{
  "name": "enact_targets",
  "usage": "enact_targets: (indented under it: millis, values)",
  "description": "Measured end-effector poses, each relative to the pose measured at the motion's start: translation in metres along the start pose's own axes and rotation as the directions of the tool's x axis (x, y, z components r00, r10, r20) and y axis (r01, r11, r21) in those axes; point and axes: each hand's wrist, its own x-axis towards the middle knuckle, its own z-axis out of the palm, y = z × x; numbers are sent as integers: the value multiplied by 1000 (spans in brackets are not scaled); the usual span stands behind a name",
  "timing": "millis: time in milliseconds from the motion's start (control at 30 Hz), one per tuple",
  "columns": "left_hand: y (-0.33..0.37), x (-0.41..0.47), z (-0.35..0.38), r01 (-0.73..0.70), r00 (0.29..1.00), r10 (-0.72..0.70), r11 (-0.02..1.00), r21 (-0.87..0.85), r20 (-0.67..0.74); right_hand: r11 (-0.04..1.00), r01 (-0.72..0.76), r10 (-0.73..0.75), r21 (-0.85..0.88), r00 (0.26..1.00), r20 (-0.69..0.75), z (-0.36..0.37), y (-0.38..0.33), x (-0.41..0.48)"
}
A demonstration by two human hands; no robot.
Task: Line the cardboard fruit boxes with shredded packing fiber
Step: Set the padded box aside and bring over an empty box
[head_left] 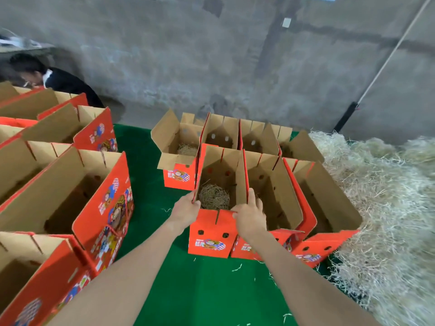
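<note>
We hold the front box (213, 234) on the green mat (202, 292). A wad of fiber (214, 196) lies on its floor, so we judge this box lined. Our left hand (187, 209) clasps the base of the left flap, fingers curled over its edge. Our right hand (250, 216) pinches the front rim by the right flap. The next move calls for letting go, reaching to the fiber pile (388, 208) at right, and filling the neighbouring box (277, 191), which shows no fiber.
</note>
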Motion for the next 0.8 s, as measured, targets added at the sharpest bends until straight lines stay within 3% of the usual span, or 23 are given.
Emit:
enact_targets:
  millis: [67, 167, 400, 600, 667, 733, 800]
  values:
    - [3, 7, 2, -7, 1000, 7, 1000, 30, -7, 999, -5, 2, 51, 999, 52, -3, 1, 5]
    - [7, 17, 4, -7, 1000, 8, 999, 46, -22, 1000, 18, -17, -25, 999, 30, -7, 0, 11]
    - [24, 24, 5, 65, 998, -65, 994, -93, 3, 999, -7, 8, -39, 1000, 12, -6, 2, 34]
    - [30, -13, -6, 50, 998, -53, 993, -107, -29, 997, -57, 59, 46, 998, -26, -4, -5, 31]
    - [31, -33, -20, -10, 998, -3, 981, -192, -65, 985, 62, -28, 158, 977, -210, -6, -15, 25]
    - [30, -57, -43, -74, 988, 40, 969, -235, -147, 919, 278, -152, 280, 904, -400, -11, -34, 15]
    - [28, -79, -74, -143, 960, 81, 965, -219, -269, 817, 438, -259, 374, 859, -441, -16, -67, 6]
